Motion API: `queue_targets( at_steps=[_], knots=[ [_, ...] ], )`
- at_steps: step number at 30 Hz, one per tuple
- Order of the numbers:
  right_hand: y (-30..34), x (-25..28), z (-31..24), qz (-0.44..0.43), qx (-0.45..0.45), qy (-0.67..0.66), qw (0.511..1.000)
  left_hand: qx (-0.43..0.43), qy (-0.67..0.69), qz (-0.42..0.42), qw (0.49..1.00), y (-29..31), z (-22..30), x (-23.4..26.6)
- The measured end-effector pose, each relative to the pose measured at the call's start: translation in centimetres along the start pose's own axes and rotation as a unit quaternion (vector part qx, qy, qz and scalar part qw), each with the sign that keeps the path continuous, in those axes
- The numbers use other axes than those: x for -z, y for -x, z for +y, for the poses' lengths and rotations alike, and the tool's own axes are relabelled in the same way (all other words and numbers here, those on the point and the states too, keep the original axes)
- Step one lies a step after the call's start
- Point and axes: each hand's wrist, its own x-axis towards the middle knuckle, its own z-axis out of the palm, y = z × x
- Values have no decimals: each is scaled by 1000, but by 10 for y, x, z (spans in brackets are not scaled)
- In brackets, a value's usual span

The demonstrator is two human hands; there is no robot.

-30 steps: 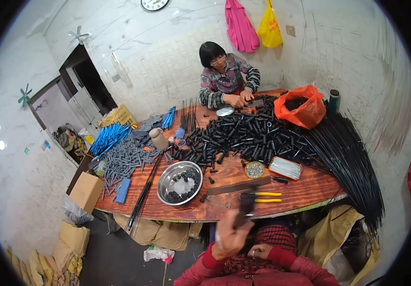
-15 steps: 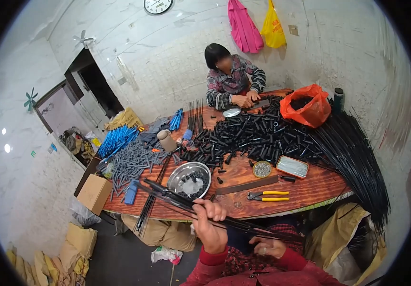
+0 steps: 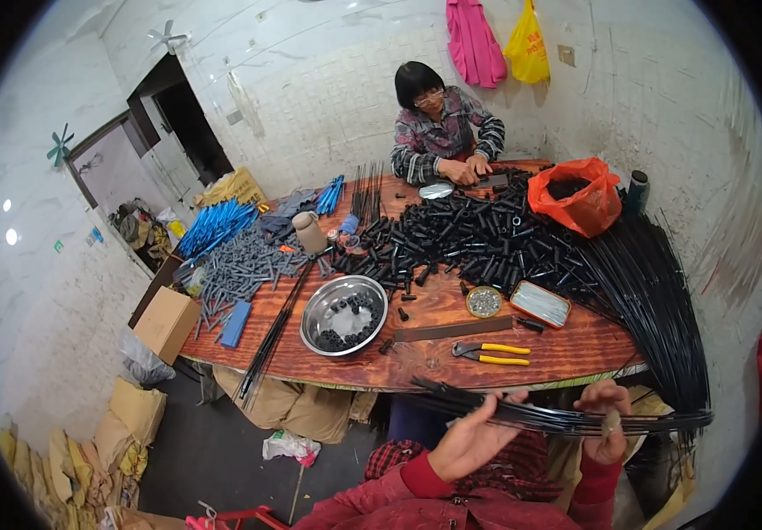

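Note:
A bundle of thin black rods (image 3: 544, 417) lies level in front of me, just beyond the table's near edge. My left hand (image 3: 469, 442) supports it near its left end, thumb up on the near side and fingers behind. Further right, my right hand (image 3: 606, 428) closes round the same bundle, with something pale at its thumb or finger. Nearest on the table are yellow-handled pliers (image 3: 491, 353), a flat brown strip (image 3: 453, 329) and a steel bowl (image 3: 309, 329) with small black pieces inside.
Black tubular parts (image 3: 478, 234) heap across the wooden table (image 3: 346, 374), beside grey parts (image 3: 244, 265). A red plastic bag (image 3: 575, 208) stands at the far right, near long black rods (image 3: 655, 300) hanging over the edge. Opposite, a co-worker (image 3: 443, 132) handles small things.
The rod bundle has swung from over the table's near left edge to the right and levelled out. My right hand has risen from my lap and taken hold of it.

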Motion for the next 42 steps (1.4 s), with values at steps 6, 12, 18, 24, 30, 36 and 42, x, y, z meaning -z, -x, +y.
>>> queue_targets(
  at_steps=[6,12,18,24,30,36,42],
  knots=[
    [-9,-19,21,-70,16,-43,996,133,116,46,983,6,-25,56],
    [20,-31,96,-108,-226,-3,968,180,215,87,956,-3,-31,201],
    [11,-43,131,-76,-251,9,965,150,256,100,950,-5,-29,222],
    [-8,-57,138,-76,-246,9,966,119,269,120,948,-9,-15,207],
    [-16,-82,120,-148,-135,95,975,65,191,50,978,-32,-1,213],
    [-12,-62,149,-78,-293,46,952,142,378,100,909,6,-29,212],
    [-15,-61,147,-48,-326,32,943,123,432,150,881,14,-35,206]
  ],
)
